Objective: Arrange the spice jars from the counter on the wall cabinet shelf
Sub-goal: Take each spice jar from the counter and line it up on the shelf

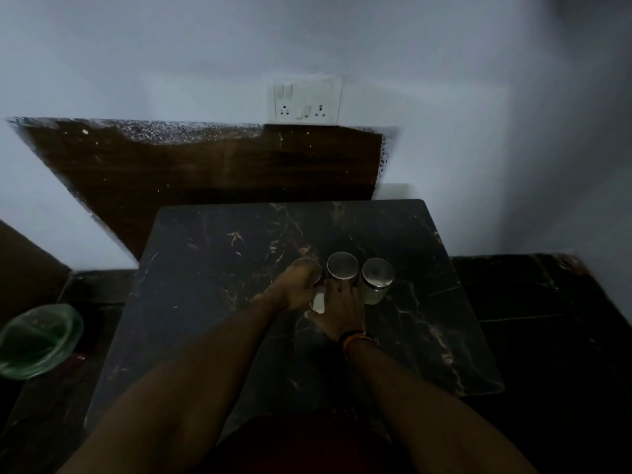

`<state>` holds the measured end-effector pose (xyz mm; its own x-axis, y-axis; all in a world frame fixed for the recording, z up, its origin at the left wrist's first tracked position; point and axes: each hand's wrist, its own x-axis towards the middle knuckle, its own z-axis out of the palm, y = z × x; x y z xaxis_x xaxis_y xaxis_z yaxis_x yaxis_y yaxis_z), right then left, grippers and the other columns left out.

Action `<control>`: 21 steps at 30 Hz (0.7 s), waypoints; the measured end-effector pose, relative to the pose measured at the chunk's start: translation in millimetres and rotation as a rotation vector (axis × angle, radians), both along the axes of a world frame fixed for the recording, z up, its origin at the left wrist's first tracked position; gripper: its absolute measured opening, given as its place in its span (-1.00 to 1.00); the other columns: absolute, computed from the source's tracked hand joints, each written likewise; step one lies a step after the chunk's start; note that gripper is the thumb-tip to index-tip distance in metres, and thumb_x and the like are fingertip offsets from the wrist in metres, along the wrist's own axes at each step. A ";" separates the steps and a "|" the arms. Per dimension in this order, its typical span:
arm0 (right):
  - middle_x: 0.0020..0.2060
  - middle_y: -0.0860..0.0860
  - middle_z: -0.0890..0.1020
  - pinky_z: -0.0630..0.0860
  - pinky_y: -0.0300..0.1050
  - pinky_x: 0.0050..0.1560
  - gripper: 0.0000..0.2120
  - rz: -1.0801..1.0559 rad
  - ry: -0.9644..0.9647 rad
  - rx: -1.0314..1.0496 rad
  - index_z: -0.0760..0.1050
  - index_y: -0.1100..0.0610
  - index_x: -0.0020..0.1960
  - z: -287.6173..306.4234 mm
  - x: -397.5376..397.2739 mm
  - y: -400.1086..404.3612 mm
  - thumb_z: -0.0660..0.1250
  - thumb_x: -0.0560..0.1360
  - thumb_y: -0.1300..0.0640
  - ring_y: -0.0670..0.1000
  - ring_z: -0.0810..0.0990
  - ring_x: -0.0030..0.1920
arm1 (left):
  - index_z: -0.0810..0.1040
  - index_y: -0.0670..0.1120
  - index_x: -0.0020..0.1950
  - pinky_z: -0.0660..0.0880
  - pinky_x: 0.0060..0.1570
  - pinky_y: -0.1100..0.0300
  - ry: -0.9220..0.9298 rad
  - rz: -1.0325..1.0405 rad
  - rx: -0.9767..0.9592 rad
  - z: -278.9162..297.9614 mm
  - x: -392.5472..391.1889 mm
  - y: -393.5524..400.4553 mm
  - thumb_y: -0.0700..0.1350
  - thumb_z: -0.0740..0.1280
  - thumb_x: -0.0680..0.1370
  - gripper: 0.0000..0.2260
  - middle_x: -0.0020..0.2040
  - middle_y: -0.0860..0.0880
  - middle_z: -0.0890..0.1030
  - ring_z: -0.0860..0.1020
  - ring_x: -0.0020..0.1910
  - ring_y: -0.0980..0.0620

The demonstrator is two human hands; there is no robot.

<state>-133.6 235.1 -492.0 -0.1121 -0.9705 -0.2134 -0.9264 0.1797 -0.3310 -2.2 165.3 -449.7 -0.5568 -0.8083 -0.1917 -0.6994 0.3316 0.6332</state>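
Three glass spice jars with round metal lids stand in a row on the dark marble counter (212, 302). My left hand (295, 290) wraps around the left jar (309, 266), covering most of its body. My right hand (342, 306) is against the front of the middle jar (342, 265), fingers curled on its side. The right jar (377, 280), with pale contents, stands free beside it. A thread band circles my right wrist. No cabinet shelf is in view.
A white switch and socket plate (306, 99) sits on the wall above a dark wooden panel (205, 172). A green plastic bowl (39, 340) rests low at the left. Dark floor or ledge (533, 302) surrounds the counter on the right.
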 end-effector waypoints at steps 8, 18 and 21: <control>0.35 0.11 0.39 0.50 0.06 0.24 -0.13 -0.094 -0.080 0.028 0.21 -0.02 0.56 -17.3 -6.8 4.6 0.49 0.38 -0.25 0.15 0.47 0.29 | 0.51 -0.10 0.28 0.57 -0.01 0.17 0.155 0.210 0.131 -11.5 -0.3 10.3 -0.30 0.29 0.56 -0.69 0.14 -0.03 0.57 0.58 0.08 0.01; 0.28 -0.05 0.50 0.49 -0.07 0.20 -0.29 -0.198 -0.655 -0.185 0.42 -0.07 0.41 12.9 -30.6 5.3 0.61 0.32 -0.01 -0.02 0.47 0.27 | 0.55 -0.14 0.24 0.62 -0.05 -0.06 0.492 0.508 0.292 -13.4 2.7 17.4 -0.22 0.22 0.65 -0.79 0.00 -0.20 0.65 0.64 -0.02 -0.21; 0.32 -0.17 0.48 0.45 -0.11 0.28 -0.32 -0.173 -0.905 -0.184 0.40 -0.06 0.45 35.2 -41.4 -0.7 0.56 0.39 0.10 -0.04 0.43 0.36 | 0.57 -0.14 0.17 0.60 -0.03 0.07 0.669 0.611 0.411 -6.3 2.6 23.0 -0.15 0.15 0.68 -0.79 0.01 -0.14 0.63 0.61 0.03 -0.14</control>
<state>-175.0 234.4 -456.8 -0.1245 -0.9831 -0.1344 -0.2682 0.1638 -0.9494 0.4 188.3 -455.9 -0.1623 -0.9336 -0.3195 -0.1343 -0.2999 0.9445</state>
